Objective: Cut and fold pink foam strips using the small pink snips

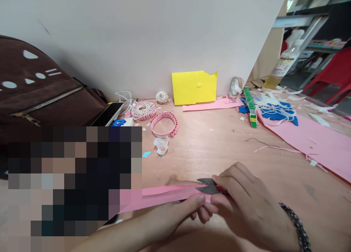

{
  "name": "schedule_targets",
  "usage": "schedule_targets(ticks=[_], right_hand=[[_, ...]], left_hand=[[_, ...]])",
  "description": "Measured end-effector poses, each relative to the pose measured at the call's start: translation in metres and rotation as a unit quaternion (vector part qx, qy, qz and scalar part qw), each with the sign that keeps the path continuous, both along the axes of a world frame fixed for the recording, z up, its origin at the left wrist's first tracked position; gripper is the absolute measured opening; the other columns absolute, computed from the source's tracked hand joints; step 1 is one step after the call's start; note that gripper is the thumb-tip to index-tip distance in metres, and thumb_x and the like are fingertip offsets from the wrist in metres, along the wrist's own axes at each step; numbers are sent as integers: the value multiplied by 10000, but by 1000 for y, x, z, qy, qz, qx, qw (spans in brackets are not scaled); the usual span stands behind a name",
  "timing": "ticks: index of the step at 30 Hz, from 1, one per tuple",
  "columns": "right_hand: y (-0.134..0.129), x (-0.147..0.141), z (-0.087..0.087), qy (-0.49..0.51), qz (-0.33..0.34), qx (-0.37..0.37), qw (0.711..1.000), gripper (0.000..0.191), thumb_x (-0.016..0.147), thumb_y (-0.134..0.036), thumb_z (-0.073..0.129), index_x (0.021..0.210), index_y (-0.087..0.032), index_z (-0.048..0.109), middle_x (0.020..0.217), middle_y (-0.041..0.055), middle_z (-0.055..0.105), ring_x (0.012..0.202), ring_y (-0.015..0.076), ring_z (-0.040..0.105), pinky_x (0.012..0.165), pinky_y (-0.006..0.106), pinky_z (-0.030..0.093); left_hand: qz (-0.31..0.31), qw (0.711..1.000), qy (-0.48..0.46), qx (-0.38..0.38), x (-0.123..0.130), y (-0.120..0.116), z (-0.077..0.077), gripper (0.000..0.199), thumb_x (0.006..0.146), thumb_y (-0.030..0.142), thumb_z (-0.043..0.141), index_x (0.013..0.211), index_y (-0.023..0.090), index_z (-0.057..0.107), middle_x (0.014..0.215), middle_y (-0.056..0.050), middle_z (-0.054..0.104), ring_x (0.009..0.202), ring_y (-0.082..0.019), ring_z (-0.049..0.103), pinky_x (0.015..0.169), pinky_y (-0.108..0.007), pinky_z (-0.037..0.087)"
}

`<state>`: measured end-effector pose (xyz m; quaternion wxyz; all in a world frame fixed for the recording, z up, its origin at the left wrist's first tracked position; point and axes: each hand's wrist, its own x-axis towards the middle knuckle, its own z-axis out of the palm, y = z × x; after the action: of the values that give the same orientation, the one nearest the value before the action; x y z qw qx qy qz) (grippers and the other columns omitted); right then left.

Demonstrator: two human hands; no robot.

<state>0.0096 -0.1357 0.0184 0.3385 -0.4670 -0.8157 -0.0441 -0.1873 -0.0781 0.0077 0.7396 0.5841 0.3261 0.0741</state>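
Holding pink paper (167, 198), one end pixelated, snips (210, 190) partly hidden

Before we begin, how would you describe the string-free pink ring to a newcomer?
Start at the yellow card by the white panel. Left of it, nearer the camera, lies a pink ring with curls on one side. Unlike the string-laced wheel beside it, its centre is open.

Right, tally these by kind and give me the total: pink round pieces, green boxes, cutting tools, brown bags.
Pink round pieces (woven wheel, open ring): 2
Green box: 1
Cutting tool: 1
Brown bag: 1
Total: 5
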Motion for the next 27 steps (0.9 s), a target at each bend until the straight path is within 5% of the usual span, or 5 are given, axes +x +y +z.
schedule_targets(ticks=[13,19,27], right_hand=[[-1,-1,-2,-2,-10,7,1000,214,970,-335,436,938,-154,546,697,36,584,640,179,480,536,298,390],[-2,2,-12,23,-1,4,1000,209,972,-317,418,915,-190,574,669,26,581,607,180,515,528,301,392],[0,15,-3,126,-53,-137,981,192,903,-356,496,1031,-220,539,884,58,629,739,181,613,586,272,512]], left_hand=[[0,999,-22,-35,2,-5,6,415,901,482,451,813,144,675,905,-65,660,892,-176,566,888,-324,422],[-58,997,-21,-54,-1,-4,10,427,916,486,411,995,159,674,1036,-66,650,1071,-212,543,1037,-382,346],[-70,997,16,4,-1,-4,27,414,936,371,370,1117,135,656,1177,-97,651,1116,-236,562,1024,-392,380]])
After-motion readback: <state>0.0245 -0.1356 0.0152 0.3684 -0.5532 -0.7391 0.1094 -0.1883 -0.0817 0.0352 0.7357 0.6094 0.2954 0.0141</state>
